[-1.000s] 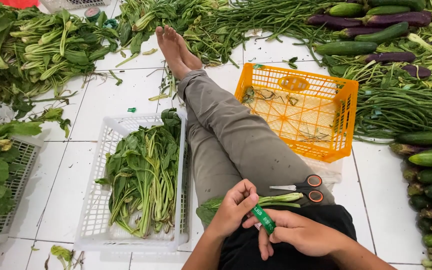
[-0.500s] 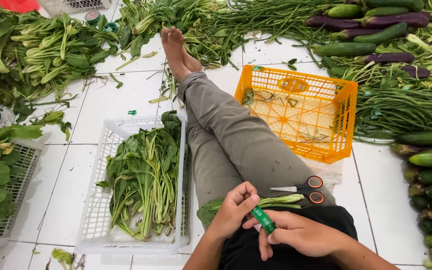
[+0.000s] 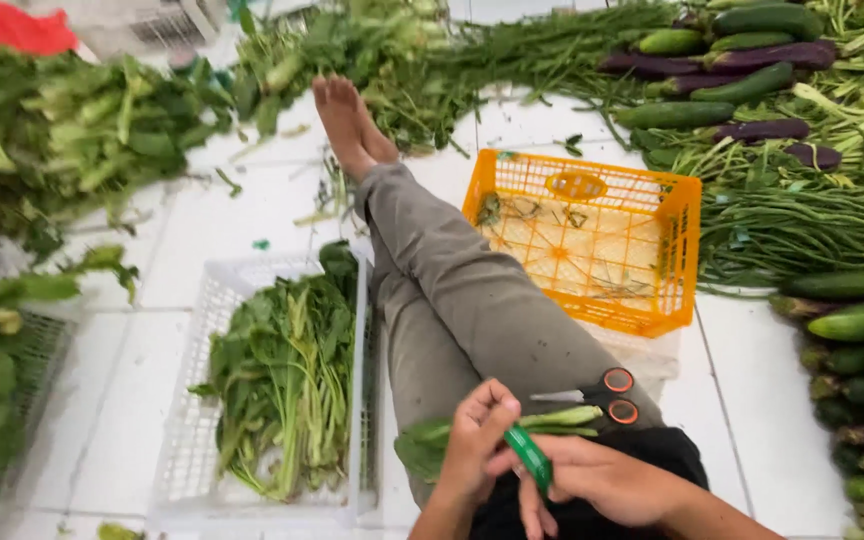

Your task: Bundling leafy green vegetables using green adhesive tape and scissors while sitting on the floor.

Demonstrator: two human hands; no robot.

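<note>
White floor tiles [image 3: 252, 215] carry greens all round; left of my legs a white basket [image 3: 192, 440] holds leafy stalks [image 3: 282, 390]; near, my left hand [image 3: 477, 440] pinches a small bunch of greens [image 3: 432, 445] on my lap; my right hand [image 3: 607, 480] grips green tape [image 3: 530, 457]; scissors [image 3: 602, 395] lie just beyond; an orange basket [image 3: 592, 240] sits right.

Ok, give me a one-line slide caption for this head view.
Seated on white tiles among vegetables, both hands wrap a green band around leafy stems beside scissors.
</note>
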